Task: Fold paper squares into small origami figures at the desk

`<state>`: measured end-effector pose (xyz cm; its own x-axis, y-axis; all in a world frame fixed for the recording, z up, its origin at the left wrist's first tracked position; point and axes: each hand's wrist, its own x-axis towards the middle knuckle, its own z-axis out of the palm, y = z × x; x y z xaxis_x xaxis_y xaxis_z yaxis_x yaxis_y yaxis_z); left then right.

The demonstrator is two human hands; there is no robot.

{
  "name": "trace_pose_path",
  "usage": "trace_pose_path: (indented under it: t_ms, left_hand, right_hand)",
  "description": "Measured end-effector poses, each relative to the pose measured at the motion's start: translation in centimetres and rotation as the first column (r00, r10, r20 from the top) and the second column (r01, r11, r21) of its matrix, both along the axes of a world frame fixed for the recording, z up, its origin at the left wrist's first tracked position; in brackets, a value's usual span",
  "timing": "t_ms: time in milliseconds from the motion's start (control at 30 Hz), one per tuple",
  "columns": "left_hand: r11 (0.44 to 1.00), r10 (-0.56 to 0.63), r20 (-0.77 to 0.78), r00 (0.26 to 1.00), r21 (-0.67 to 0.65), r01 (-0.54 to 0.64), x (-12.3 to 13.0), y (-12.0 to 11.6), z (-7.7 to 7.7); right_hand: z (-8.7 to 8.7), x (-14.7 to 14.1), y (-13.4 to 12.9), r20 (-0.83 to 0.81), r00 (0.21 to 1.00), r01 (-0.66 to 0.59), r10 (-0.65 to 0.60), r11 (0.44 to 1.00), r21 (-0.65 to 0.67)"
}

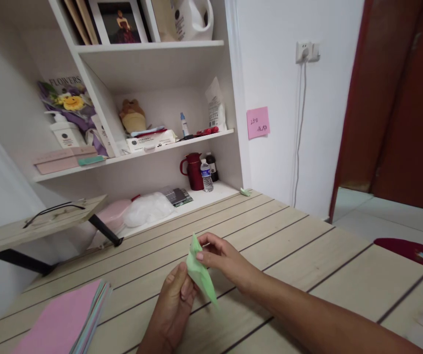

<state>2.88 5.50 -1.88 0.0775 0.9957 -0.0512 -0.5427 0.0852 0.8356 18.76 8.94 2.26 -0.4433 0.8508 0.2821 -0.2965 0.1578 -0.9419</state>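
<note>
So, nearest the camera is the right forearm (pixel 318 305), running off toward 4 o'clock if you put the clock's centre on the green paper (pixel 201 276). That paper is off the table (pixel 307 265), up between both hands, with one point at 12 and a thin tail hanging free toward 5.

Fingers: the left hand (pixel 177 291), at 8 o'clock, has its thumb and curled fingers pinching the paper's left edge. The right hand (pixel 229 260), between 2 and 3, has its thumb on the near face and its index finger up behind the top, so that's a pinch too.

Progress-wise, I'd call it partway. Done: the sheet already looks folded into a narrow, pointed shape, with layers showing near the thumbs. Left: it's not set down, and the tail looks loose and a bit blurry, so I can't tell if it's creased flat or how many folds remain.

Around it: a small green piece (pixel 245 192) sits at 1 o'clock by the table's far edge, too tiny to say if it's folded. The stack of coloured paper (pixel 62 319), pink on top, lies between 8 and 9, well apart from the hands.
</note>
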Motion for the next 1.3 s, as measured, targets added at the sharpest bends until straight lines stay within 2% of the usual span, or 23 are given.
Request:
trace_pose_path:
  t_ms: [433, 900, 1033, 1200, 1300]
  left_hand:
    - [1.0, 0.013, 0.007, 1.0, -0.012, -0.013, 0.2, -0.1, 0.6]
    - [1.0, -0.023, 0.035, 0.999, 0.001, 0.023, 0.1, -0.1, 0.3]
    - [1.0, -0.028, 0.038, 0.999, 0.015, 0.027, 0.1, 0.0, 0.4]
    - [0.998, 0.058, -0.031, 0.998, 0.04, -0.057, 0.3, 0.1, 0.5]
    - [0.996, 0.077, -0.109, 0.991, 0.058, -0.071, 0.5, 0.1, 0.5]
  right_hand:
    - [0.4, -0.2, -0.2, -0.097, 0.991, -0.1, 0.088, 0.987, -0.129]
    - [0.1, -0.3, -0.3, -0.076, 0.989, -0.138, 0.129, 0.983, -0.124]
    - [0.0, -0.3, -0.2, -0.04, 0.995, -0.099, 0.096, 0.991, -0.092]
    - [-1.0, -0.5, 0.1, 0.123, 0.989, 0.078, -0.087, 0.994, 0.072]
    - [-1.5, -0.6, 0.3, 0.174, 0.975, 0.114, -0.135, 0.986, 0.123]
